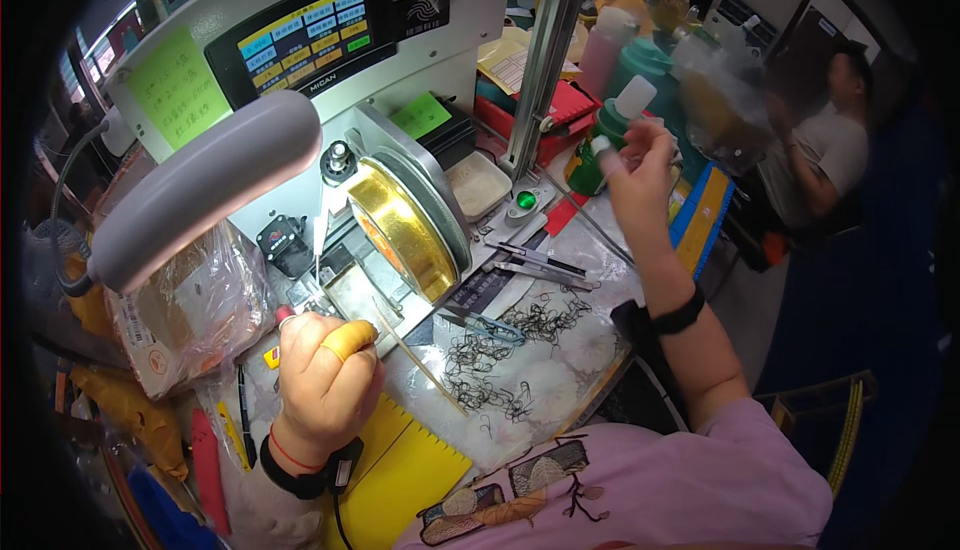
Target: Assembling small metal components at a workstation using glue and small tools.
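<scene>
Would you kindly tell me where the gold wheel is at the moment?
In the head view, the gold wheel sits just left of centre, below and right of the lit screen, above and right of the left hand.

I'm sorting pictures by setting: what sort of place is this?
Probably a small workshop or factory station. A machine with a lit screen of coloured buttons carries a gold-coloured wheel, and many small dark bent pieces lie scattered beside it.

Gold-rimmed wheel [428,235] mounted on machine [432,70]; dark hook-shaped wires [545,322] heaped loosely on tabletop [556,375]
</scene>
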Tool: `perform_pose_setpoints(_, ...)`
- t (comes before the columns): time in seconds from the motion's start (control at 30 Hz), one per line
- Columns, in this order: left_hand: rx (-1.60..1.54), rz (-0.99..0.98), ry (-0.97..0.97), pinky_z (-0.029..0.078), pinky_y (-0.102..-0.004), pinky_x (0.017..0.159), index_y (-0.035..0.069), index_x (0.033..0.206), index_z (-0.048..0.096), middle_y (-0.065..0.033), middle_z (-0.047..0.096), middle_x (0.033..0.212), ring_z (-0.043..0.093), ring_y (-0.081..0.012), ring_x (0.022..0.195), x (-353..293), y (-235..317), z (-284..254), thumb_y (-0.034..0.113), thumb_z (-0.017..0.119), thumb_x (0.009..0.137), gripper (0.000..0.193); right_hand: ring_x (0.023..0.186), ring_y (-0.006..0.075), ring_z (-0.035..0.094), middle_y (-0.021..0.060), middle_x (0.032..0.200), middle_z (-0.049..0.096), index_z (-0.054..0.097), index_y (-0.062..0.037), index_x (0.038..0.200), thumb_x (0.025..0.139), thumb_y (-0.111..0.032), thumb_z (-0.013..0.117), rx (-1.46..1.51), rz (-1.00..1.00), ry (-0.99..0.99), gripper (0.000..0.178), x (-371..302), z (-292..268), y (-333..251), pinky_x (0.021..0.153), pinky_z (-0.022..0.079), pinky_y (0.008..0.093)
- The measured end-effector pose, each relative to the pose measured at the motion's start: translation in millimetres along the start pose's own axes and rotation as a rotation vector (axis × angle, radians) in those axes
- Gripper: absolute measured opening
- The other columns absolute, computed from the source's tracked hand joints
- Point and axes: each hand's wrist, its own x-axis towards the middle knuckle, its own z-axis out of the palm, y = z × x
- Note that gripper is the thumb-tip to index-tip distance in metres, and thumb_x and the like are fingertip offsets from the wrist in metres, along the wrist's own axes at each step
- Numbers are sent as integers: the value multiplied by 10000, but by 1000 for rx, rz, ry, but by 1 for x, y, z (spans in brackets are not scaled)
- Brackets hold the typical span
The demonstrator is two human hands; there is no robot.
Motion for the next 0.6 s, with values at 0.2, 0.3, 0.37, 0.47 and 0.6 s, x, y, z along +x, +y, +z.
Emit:
perform_pose_setpoints(0.2, -44, -26, -1, 435, -406, 709, 23, 762, 541, -94, 610, 864, 568, -277, 752, -1, 2, 5, -76, 668, 563, 257, 923, 138, 604, 57, 1023, 663, 610, 9, 1127, 843, -161, 680, 502, 448, -269, 338, 79, 0, 58, 846, 451, 277)
perform_pose_setpoints(0.3, -3, -45, 23, 438, -395, 690, 17, 763, 563, -93, 612, 881, 567, -256, 746, 1, 3, 6, -19, 676, 602, 199, 960, 120, 598, 44, 1110, 642, 607, 0, 1142, 903, -133, 612, -148, -233, 97, 274, 71, -6, 60, 848, 463, 254)
perform_pose_setpoints(0.37, -17, -48, 101, 437, -392, 696, 25, 779, 576, -83, 616, 885, 567, -250, 744, -3, 3, 9, -18, 690, 593, 223, 1061, 138, 581, 100, 1245, 594, 582, 1, 1176, 923, -109, 573, 468, -222, 80, 276, 37, -15, -37, 914, 460, 271)
perform_pose_setpoints(0.47, -6, -78, 145, 429, -378, 698, 48, 784, 580, -77, 610, 858, 564, -253, 735, -8, 4, 11, -60, 723, 565, 283, 858, 142, 527, 116, 940, 560, 524, 7, 1121, 863, -390, 662, 973, -216, -213, 493, -12, -20, -98, 752, 475, 259)
perform_pose_setpoints(0.6, 48, -128, 184, 422, -381, 694, 58, 778, 610, -63, 557, 833, 534, -249, 718, -13, 8, 10, -41, 752, 581, 262, 706, 144, 485, 116, 855, 534, 456, -58, 1022, 885, -561, 570, 913, -418, -583, 534, -50, 9, -133, 626, 434, 241)
